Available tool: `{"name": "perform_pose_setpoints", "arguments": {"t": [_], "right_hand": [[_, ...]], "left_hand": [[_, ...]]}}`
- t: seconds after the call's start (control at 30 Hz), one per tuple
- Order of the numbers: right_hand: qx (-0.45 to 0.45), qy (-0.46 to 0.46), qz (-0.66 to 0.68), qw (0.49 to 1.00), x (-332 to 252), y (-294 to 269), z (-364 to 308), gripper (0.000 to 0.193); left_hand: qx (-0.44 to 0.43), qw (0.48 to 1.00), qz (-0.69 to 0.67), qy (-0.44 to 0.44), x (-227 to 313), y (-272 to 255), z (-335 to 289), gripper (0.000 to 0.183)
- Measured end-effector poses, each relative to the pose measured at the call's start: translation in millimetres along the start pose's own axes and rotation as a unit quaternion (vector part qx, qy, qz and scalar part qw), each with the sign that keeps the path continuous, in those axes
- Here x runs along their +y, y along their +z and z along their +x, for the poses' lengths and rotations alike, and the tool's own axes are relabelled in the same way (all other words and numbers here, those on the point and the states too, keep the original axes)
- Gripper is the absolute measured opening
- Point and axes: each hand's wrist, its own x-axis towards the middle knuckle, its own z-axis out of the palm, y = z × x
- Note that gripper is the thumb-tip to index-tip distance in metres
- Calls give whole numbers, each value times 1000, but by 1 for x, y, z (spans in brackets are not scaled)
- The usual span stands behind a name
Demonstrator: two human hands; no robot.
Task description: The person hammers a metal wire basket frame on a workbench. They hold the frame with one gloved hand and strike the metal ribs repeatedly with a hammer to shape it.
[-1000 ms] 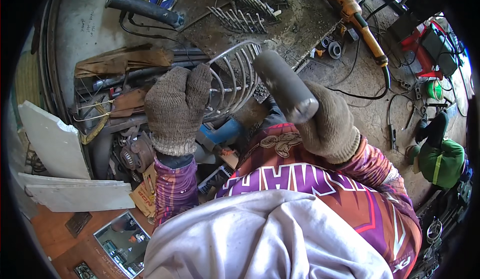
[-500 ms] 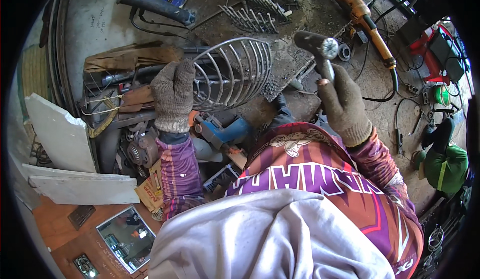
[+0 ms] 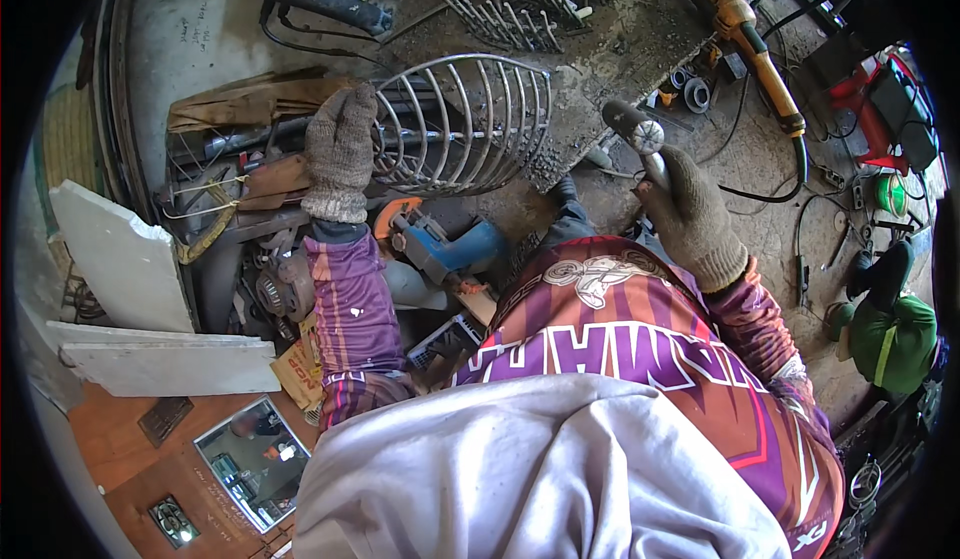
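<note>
Gloved hands (image 3: 340,149) on wire cage (image 3: 470,119), hammer (image 3: 640,137)

You're working in soft, even daylight, brightest at the upper right, with only weak shadows. The fisheye bends straight edges near the rim, where a black border closes in. The centre stays sharp, with no strong glare.
</note>
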Motion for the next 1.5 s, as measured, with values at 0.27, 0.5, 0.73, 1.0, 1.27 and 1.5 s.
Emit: {"name": "perform_pose_setpoints", "arguments": {"t": [0.27,0.5,0.73,1.0,1.27,1.5], "right_hand": [[-42,-26,13,999,-17,-6,7,43],[-63,-92,72,991,-39,3,24,45],[-63,-103,4,993,-43,22,39,48],[5,-190,56,980,-61,1,31,44],[-63,-74,-6,995,-65,2,36,38],[-36,-70,9,997,-56,9,28,39]], "left_hand": [[16,988,128,90,38,8,-2,32],[-20,973,207,103,92,18,-16,41],[2,954,265,141,125,29,-28,43],[1,948,287,137,126,30,-26,47],[0,947,287,147,133,31,-33,43],[-9,937,317,146,122,26,-36,39]]}}
